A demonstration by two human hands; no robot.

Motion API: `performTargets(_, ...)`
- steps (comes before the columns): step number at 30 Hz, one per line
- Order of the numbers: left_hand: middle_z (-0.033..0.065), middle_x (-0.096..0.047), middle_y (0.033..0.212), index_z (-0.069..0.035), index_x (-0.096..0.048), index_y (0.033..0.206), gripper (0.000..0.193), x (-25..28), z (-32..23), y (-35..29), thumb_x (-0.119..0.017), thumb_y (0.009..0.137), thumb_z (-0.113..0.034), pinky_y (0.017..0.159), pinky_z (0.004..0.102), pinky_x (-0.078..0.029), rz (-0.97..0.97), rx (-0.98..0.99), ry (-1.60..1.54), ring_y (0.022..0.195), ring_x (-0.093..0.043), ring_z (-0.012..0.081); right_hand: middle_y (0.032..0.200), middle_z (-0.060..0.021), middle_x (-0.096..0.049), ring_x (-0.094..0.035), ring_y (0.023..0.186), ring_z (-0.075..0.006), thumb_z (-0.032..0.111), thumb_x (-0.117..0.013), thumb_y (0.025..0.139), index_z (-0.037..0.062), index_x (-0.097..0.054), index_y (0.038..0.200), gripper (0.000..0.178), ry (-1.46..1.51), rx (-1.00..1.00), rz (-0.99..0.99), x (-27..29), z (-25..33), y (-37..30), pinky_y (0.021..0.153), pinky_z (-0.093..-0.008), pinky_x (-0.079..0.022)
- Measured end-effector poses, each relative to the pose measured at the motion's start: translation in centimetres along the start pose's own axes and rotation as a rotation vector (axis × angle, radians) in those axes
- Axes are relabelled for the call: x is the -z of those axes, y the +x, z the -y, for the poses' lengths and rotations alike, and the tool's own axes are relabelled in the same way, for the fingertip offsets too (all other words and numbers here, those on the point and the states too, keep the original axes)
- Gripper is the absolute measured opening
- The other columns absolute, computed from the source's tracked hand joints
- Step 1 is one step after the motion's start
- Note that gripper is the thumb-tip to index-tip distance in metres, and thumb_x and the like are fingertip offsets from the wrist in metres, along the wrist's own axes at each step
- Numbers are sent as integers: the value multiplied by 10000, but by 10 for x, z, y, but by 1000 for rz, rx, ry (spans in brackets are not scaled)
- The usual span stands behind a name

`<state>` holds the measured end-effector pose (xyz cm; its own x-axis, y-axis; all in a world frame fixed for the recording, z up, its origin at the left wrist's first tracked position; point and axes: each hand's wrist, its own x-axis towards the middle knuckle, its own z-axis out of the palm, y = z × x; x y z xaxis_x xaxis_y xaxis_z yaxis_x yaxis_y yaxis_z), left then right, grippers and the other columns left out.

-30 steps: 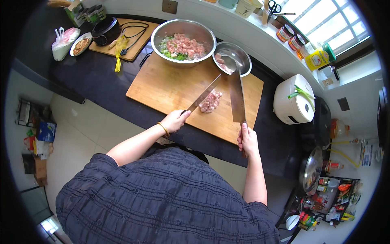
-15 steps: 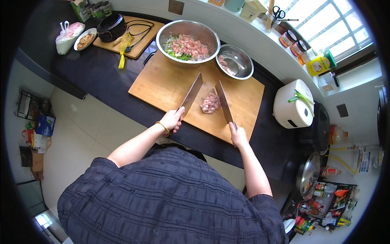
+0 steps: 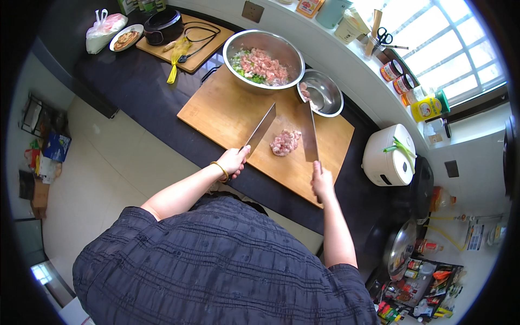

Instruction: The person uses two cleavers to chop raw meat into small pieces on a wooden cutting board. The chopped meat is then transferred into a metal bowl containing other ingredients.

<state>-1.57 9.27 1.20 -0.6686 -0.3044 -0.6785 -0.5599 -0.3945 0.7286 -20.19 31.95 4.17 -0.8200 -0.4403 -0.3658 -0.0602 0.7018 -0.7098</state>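
Observation:
A small heap of chopped pink meat (image 3: 285,143) lies on the large wooden cutting board (image 3: 212,111). To its left, my left hand (image 3: 234,161) is closed round the handle of a cleaver (image 3: 262,129), the blade slanting away from me. My right hand (image 3: 322,183) grips a second cleaver (image 3: 310,136), whose blade stands to the right of the heap and apart from it. Behind, a big steel bowl (image 3: 295,54) holds minced meat and chopped greens. Beside that, a smaller steel bowl (image 3: 335,97) has some pale meat pieces inside; the right cleaver's tip overlaps its near rim in view.
A white rice cooker (image 3: 379,154) with green onion on its lid stands right of the board. At the far left are a smaller board (image 3: 208,46) with a black pot (image 3: 163,27), a plate of food (image 3: 125,39) and a plastic bag (image 3: 105,32). Jars (image 3: 403,84) line the windowsill.
My right cleaver has moved rightward, away from the meat heap, and its blade is more upright in view. The left cleaver stays left of the heap. The whole view has shifted slightly.

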Motion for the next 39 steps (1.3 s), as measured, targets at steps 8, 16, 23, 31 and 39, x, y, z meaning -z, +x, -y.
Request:
performTargets(8, 7, -409, 514, -65, -435, 692, 496, 4, 5, 5, -391, 859, -531, 329, 251, -350, -3, -14, 17, 382, -395, 107, 452, -24, -402, -388, 318, -134, 497, -401, 876, 65, -422, 624, 501, 42, -95, 63, -4, 25, -15, 299, -283, -312)
performTargets(16, 12, -412, 510, -62, -439, 698, 500, 4, 5, 6, -387, 859, -532, 328, 253, -353, -5, -22, 16, 376, -399, 110, 442, -13, -372, -365, 311, -119, 526, -406, 864, 81, -398, 601, 517, 69, -31, 110, -7, 34, -17, 296, -285, -311)
performTargets(23, 5, -396, 509, -73, -414, 683, 476, 6, 2, -3, -382, 875, -508, 327, 245, -337, -23, -14, 12, 374, -368, 101, 439, -38, -417, -406, 318, -145, 497, -406, 873, 59, -416, 576, 530, -96, -168, 199, 0, 48, -7, 305, -299, -329)
performTargets(31, 6, -405, 508, -71, -427, 682, 491, 11, 6, -1, -381, 866, -525, 325, 253, -349, -41, -25, 6, 368, -385, 105, 434, -21, -391, -371, 300, -131, 523, -405, 866, 72, -400, 591, 529, 2, -231, 224, -12, 43, -8, 282, -277, -297)
performTargets(39, 1, -383, 503, -75, -405, 689, 475, 13, 8, -3, -385, 873, -513, 322, 245, -330, -57, -30, -27, 364, -352, 96, 421, -14, -371, -353, 295, -128, 503, -409, 872, 85, -402, 587, 506, -17, -229, 173, -25, 40, -19, 284, -283, -288)
